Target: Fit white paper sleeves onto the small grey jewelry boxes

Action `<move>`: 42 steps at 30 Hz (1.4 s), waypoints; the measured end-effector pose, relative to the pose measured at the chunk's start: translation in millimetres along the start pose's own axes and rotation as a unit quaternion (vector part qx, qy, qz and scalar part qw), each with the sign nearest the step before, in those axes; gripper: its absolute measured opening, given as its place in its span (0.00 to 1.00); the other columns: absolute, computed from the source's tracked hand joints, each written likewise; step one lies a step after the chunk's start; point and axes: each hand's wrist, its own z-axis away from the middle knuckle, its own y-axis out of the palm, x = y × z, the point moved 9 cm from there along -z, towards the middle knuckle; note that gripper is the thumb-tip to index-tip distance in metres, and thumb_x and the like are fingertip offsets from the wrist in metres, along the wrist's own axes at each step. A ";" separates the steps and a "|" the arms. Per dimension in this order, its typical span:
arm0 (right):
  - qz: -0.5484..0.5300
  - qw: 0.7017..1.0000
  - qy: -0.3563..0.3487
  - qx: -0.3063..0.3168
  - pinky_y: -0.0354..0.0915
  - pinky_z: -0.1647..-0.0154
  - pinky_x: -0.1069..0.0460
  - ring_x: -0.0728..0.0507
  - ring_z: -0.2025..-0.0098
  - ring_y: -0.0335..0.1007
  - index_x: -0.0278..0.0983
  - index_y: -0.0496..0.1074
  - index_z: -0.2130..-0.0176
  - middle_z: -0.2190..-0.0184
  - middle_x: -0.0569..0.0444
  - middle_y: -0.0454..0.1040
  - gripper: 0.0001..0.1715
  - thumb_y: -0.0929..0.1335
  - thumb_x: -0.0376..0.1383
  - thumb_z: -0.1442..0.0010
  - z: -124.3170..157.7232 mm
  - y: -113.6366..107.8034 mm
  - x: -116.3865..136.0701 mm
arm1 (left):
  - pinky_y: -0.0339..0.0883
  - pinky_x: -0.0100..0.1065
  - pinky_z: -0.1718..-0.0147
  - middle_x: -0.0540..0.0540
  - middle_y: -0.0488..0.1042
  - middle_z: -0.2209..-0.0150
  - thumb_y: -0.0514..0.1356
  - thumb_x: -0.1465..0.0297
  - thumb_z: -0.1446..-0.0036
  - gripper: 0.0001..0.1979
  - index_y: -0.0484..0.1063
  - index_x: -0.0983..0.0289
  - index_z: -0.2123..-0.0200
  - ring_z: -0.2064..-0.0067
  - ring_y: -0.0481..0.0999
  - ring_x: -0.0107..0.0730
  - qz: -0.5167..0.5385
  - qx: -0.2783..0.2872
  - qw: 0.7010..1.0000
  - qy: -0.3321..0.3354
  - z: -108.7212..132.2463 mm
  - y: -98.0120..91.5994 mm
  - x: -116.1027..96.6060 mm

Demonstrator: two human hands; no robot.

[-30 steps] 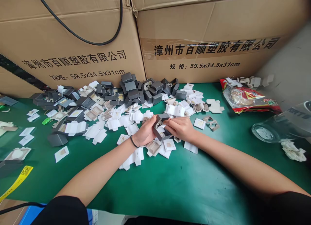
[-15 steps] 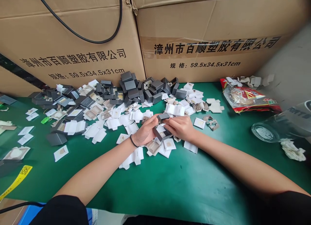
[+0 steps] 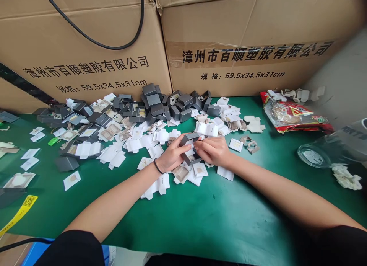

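Near the middle of the table I hold a small dark grey box (image 3: 189, 138) whose lid stands raised. My left hand (image 3: 171, 155) is closed around its left side, with the thumb across the front. My right hand (image 3: 213, 150) is closed at the box's right edge, fingertips pinched at its opening; whether they grip the box or a white insert is hidden. White paper shows inside the box. Just below lie a beige card insert (image 3: 181, 174) and a white printed card (image 3: 200, 170).
A heap of dark grey boxes (image 3: 155, 101) and scattered white papers lies along the back against cardboard cartons (image 3: 243, 25). To the right are a red food packet (image 3: 298, 113), a clear cup (image 3: 329, 147) and crumpled tissue (image 3: 346, 178). A yellow strap (image 3: 21, 212) lies front left.
The grey box has tilted so more of its lid shows. My left thumb now lies across its front, and the right fingers have curled in more tightly at its edge.
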 end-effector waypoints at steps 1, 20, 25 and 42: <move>-0.017 1.000 -0.018 0.013 0.60 0.76 0.57 0.53 0.78 0.67 0.36 0.70 0.67 0.80 0.57 0.70 0.11 0.61 0.35 0.38 1.4 3.2 2.0 | 0.63 0.36 0.54 0.55 0.71 0.50 0.60 0.72 0.46 0.18 0.68 0.59 0.51 0.50 0.70 0.39 0.000 -0.001 1.000 0.002 0.0 0.2 -0.2; -0.087 0.986 -0.141 0.004 0.70 0.62 0.54 0.51 0.78 0.67 0.36 0.74 0.67 0.82 0.58 0.67 0.15 0.62 0.39 0.38 -0.8 -2.8 22.3 | 0.60 0.44 0.48 0.58 0.70 0.47 0.59 0.71 0.45 0.17 0.68 0.60 0.50 0.42 0.64 0.46 0.028 0.004 1.000 0.006 -0.5 3.8 -2.4; -0.081 0.988 -0.127 0.024 0.69 0.66 0.54 0.51 0.78 0.68 0.36 0.74 0.66 0.82 0.58 0.69 0.14 0.63 0.40 0.38 -1.1 2.9 20.2 | 0.61 0.45 0.49 0.58 0.69 0.46 0.58 0.72 0.46 0.15 0.69 0.62 0.53 0.43 0.65 0.47 0.037 0.004 0.999 0.000 -0.6 2.2 -2.5; -0.161 0.980 -0.044 0.107 0.68 0.63 0.53 0.48 0.71 0.74 0.35 0.76 0.62 0.77 0.52 0.76 0.17 0.63 0.43 0.38 0.7 20.8 5.9 | 0.61 0.50 0.51 0.58 0.74 0.52 0.52 0.75 0.60 0.30 0.66 0.63 0.48 0.49 0.70 0.47 0.109 0.034 0.993 0.007 -0.8 4.1 -6.2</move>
